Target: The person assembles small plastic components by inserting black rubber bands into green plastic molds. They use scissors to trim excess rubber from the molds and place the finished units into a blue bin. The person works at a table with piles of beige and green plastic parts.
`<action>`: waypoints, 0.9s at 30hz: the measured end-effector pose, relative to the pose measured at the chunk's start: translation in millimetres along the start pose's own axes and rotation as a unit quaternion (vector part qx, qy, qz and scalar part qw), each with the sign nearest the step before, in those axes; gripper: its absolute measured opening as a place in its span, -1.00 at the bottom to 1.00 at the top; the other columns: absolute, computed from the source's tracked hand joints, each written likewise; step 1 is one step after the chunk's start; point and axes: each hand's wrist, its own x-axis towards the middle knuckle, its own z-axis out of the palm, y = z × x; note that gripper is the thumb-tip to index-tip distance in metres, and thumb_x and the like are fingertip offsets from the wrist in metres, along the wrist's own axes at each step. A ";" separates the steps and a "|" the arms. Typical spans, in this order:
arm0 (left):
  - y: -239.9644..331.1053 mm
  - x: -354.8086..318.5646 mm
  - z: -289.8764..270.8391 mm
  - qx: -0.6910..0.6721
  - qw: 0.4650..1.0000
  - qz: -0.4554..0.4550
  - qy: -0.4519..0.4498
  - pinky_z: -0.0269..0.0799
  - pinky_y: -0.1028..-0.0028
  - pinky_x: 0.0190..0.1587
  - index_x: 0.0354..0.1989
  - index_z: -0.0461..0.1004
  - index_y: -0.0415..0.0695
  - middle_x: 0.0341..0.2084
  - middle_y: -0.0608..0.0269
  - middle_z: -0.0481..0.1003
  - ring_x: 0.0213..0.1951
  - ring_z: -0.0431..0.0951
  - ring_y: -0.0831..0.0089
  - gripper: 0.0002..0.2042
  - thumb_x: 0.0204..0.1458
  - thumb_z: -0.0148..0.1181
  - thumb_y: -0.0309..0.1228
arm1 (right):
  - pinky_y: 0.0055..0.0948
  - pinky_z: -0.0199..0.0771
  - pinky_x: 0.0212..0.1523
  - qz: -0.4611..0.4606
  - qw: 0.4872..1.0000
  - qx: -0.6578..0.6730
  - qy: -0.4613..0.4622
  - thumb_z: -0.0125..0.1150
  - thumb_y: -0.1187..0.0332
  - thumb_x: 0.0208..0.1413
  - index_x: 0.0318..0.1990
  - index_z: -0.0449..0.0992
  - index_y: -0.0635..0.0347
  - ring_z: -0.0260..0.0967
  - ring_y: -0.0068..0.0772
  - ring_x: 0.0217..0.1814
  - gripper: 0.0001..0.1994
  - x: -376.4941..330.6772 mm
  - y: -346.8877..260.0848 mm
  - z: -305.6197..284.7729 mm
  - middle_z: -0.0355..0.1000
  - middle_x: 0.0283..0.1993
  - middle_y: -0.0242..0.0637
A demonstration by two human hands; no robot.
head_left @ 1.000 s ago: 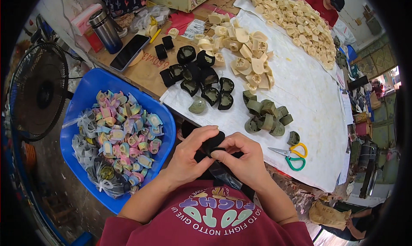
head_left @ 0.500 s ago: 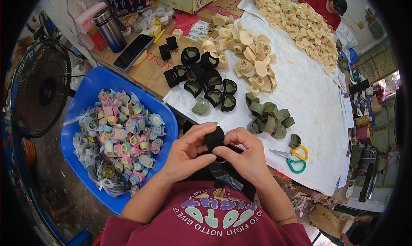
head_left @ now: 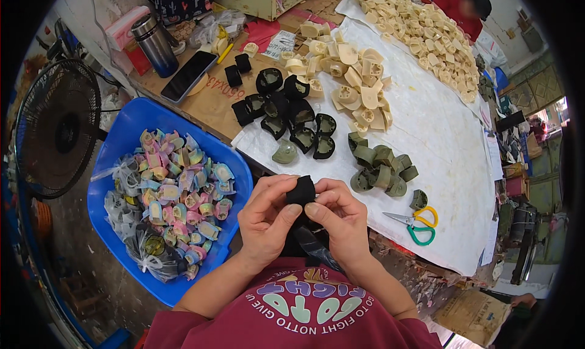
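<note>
In front of my chest, a small curved piece in black cloth (head_left: 300, 192) is pinched between both hands. My left hand (head_left: 266, 214) grips its left side with thumb and fingertips. On the opposite side, my right hand (head_left: 339, 220) presses with thumb and forefinger. Just beyond, several black-covered pieces with greenish hollow insides (head_left: 301, 112) lie in a cluster. A translucent green piece (head_left: 284, 152) rests near them. To the right sit bare olive-green pieces (head_left: 382, 160) and scissors (head_left: 414, 220) with one yellow and one green handle loop.
A blue basin (head_left: 246, 184) of pastel pieces and plastic bags stands left, beside a fan (head_left: 66, 126). A phone (head_left: 190, 75) and a steel flask (head_left: 155, 45) are at the back left. Beige pieces (head_left: 353, 75) and a larger heap (head_left: 426, 38) cover the far white sheet, near another person (head_left: 464, 15).
My hands have drawn closer together around the black piece. My left thumb has come up against it, and the piece sits slightly further left and more upright.
</note>
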 end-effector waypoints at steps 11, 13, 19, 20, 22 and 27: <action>8.5 -0.1 -10.8 -0.279 0.936 -0.215 -0.012 0.42 0.51 -0.01 0.09 0.42 -0.20 -0.07 0.19 0.48 -0.07 0.48 0.50 -0.64 0.08 0.18 -0.55 | -0.56 0.50 -0.13 0.002 0.981 0.069 -0.181 0.31 0.47 0.06 0.05 0.47 0.28 0.36 -0.50 0.03 -0.63 21.8 -4.6 -13.9 0.32 0.11 -0.24; 6.3 -1.2 -11.1 -0.286 0.933 -0.220 -0.011 0.43 0.51 -0.02 0.09 0.42 -0.20 -0.07 0.20 0.48 -0.07 0.49 0.49 -0.65 0.09 0.17 -0.55 | -0.60 0.50 -0.18 0.021 0.981 0.058 -0.185 0.29 0.48 0.08 0.03 0.49 0.28 0.36 -0.52 0.03 -0.66 22.7 -10.7 -14.3 0.34 0.09 -0.24; 2.2 -0.3 -8.1 -0.266 0.940 -0.213 -0.015 0.42 0.57 -0.09 0.09 0.42 -0.18 -0.07 0.22 0.46 -0.13 0.48 0.54 -0.65 0.10 0.16 -0.54 | -0.57 0.47 -0.14 -0.015 0.991 -0.063 -0.120 0.25 0.45 0.10 -0.03 0.53 0.27 0.41 -0.50 -0.04 -0.73 21.2 -10.9 -10.7 0.42 0.00 -0.23; 3.5 1.4 -7.6 -0.258 0.942 -0.214 -0.012 0.41 0.58 -0.11 0.09 0.42 -0.18 -0.08 0.24 0.46 -0.15 0.48 0.55 -0.65 0.10 0.16 -0.54 | -0.56 0.47 -0.14 -0.044 0.988 -0.080 -0.123 0.26 0.43 0.10 -0.01 0.52 0.26 0.42 -0.49 -0.06 -0.71 23.5 -7.8 -12.2 0.42 0.01 -0.23; -4.7 4.4 -16.0 -0.161 0.968 -0.191 -0.030 0.40 0.60 -0.12 0.11 0.41 -0.19 -0.08 0.24 0.44 -0.18 0.46 0.57 -0.65 0.12 0.14 -0.53 | -0.54 0.46 -0.13 -0.102 0.980 -0.114 -0.126 0.28 0.39 0.09 0.02 0.50 0.25 0.44 -0.46 -0.10 -0.67 27.5 -4.5 -16.4 0.42 0.01 -0.22; -8.7 17.2 -3.3 0.105 0.993 -0.053 -0.030 0.38 0.59 -0.11 0.19 0.34 -0.21 -0.08 0.23 0.39 -0.20 0.45 0.59 -0.63 0.19 0.06 -0.47 | -0.54 0.43 -0.12 0.022 0.971 -0.211 -0.113 0.29 0.31 0.10 0.14 0.39 0.21 0.42 -0.52 -0.12 -0.55 27.2 -20.5 -13.8 0.42 0.01 -0.25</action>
